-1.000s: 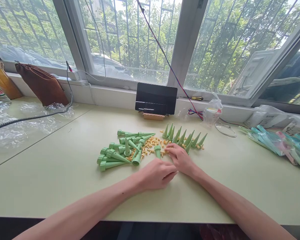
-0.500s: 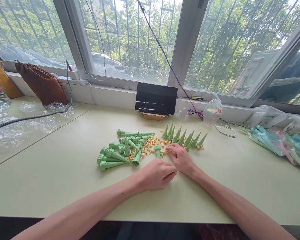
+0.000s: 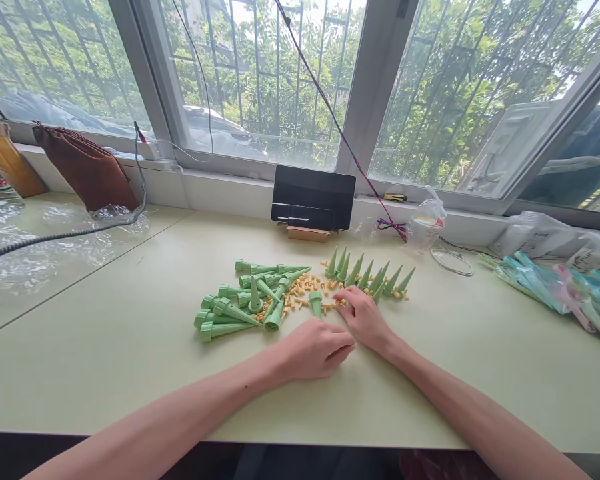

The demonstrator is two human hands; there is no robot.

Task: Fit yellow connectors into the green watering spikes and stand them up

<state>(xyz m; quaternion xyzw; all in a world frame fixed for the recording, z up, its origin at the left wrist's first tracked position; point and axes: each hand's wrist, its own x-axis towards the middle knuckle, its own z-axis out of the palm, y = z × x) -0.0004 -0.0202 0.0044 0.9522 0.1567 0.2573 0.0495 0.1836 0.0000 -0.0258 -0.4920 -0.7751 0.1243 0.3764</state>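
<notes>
My left hand (image 3: 316,348) is closed, its fingers curled under and partly hidden. A green plastic plant-watering spike (image 3: 315,303) stands out beyond it with the capped end away from me; the hand covers its lower part. My right hand (image 3: 364,319) is just to the right, thumb and index finger pinched at a small yellow plastic fitting (image 3: 340,303). Loose yellow fittings (image 3: 300,287) lie beyond my left hand. Left of them is a pile of green spikes (image 3: 230,310). Several spikes (image 3: 365,272) stand point up beyond my right hand, with yellow fittings at their bases.
A black tablet (image 3: 313,197) leans on a stand at the back of the table. Plastic bags (image 3: 555,283) lie at the right. A brown pouch (image 3: 87,167), clear wrap (image 3: 45,230) and a dark cable (image 3: 65,235) are at the left.
The fingers of my right hand have shifted very slightly at the small yellow fitting. My left hand and the spikes stay in place.
</notes>
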